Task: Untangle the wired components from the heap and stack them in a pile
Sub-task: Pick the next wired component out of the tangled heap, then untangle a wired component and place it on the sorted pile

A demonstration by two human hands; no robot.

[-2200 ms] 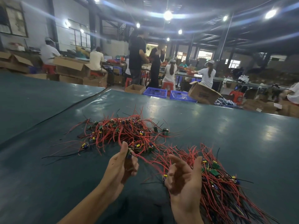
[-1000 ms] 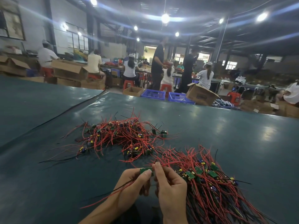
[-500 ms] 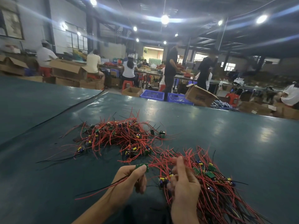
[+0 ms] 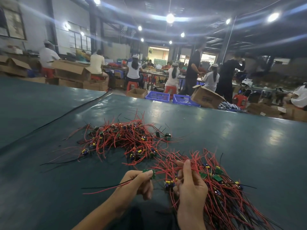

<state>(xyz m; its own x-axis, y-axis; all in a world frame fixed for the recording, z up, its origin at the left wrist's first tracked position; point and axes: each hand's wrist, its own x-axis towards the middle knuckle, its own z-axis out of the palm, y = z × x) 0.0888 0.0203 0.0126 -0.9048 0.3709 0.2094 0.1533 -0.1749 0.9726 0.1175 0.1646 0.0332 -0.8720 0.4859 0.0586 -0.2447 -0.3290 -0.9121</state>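
Wired-component heap (image 4: 123, 140) lies tangled left of centre on green table (image 4: 249, 146); nearer, left hand (image 4: 137, 183) pinches one green board (image 4: 149, 173), leads trailing left; right hand (image 4: 189, 186) curls round red wires (image 4: 167, 169) at edge of pile (image 4: 229, 201), far right.

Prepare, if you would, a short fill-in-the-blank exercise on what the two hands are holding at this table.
1. The left hand pinches a small ____ circuit board.
2. Two leads trail to the left from that hand, one red and one ____.
3. The right hand grips strands of the pile beside it, which are mostly ____.

Missing words: green; black; red.
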